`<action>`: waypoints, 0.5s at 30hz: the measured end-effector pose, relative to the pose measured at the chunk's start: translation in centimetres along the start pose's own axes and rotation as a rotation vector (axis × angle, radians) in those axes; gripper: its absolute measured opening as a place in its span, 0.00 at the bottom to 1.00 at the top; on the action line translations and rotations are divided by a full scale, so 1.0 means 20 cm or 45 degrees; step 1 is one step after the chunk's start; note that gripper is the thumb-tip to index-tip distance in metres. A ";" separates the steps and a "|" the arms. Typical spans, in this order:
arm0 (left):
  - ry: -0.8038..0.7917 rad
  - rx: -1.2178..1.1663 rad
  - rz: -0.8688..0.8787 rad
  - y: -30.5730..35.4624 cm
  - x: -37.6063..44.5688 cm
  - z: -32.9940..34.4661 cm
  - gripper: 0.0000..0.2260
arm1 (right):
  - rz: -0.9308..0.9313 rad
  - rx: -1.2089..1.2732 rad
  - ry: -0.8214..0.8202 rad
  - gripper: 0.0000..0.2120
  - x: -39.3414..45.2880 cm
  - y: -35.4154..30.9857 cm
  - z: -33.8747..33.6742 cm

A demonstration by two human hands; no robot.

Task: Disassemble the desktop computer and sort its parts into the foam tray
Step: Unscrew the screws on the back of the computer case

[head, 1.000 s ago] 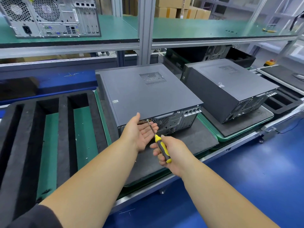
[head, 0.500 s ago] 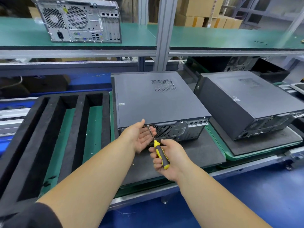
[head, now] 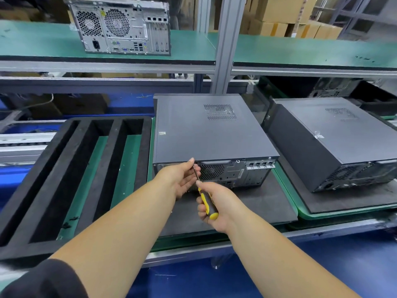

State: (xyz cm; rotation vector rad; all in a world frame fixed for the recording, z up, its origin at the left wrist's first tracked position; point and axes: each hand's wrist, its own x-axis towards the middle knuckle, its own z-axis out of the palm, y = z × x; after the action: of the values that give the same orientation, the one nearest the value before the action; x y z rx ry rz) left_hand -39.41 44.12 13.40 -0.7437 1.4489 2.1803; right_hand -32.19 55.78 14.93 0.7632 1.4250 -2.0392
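A dark grey desktop computer (head: 210, 134) lies flat on a black foam mat (head: 262, 203), its rear panel facing me. My right hand (head: 217, 203) grips a yellow and black screwdriver (head: 207, 203) whose shaft points up at the top left of the rear panel. My left hand (head: 180, 179) is held up beside the shaft, palm turned toward it and thumb up by the case's top edge, fingers relaxed. The tip is hidden behind my left fingers. The black foam tray (head: 71, 173) with long slots lies to the left of the computer.
A second dark computer (head: 335, 140) lies on its own mat at the right. A silver tower (head: 120, 26) stands on the green upper shelf (head: 193, 46). A metal post (head: 225, 44) rises behind the computer. Blue floor lies below the bench edge.
My view has swung to the left and up, so the computer now sits further right in view. Both hands keep their places at the rear panel with the screwdriver.
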 end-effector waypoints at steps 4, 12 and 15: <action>-0.007 -0.039 0.004 -0.01 0.00 0.00 0.08 | 0.050 0.104 -0.080 0.19 -0.01 -0.02 -0.02; -0.048 -0.065 -0.029 0.00 -0.01 -0.01 0.11 | -0.044 0.014 0.019 0.08 -0.01 0.01 0.00; -0.026 -0.047 -0.008 0.00 0.00 -0.01 0.12 | -0.030 0.064 -0.033 0.07 -0.01 0.01 0.01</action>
State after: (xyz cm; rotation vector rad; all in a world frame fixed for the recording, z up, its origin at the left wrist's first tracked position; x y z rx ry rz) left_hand -39.30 43.99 13.32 -0.7355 1.3978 2.2087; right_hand -32.01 55.61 14.94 0.7410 1.3796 -2.1023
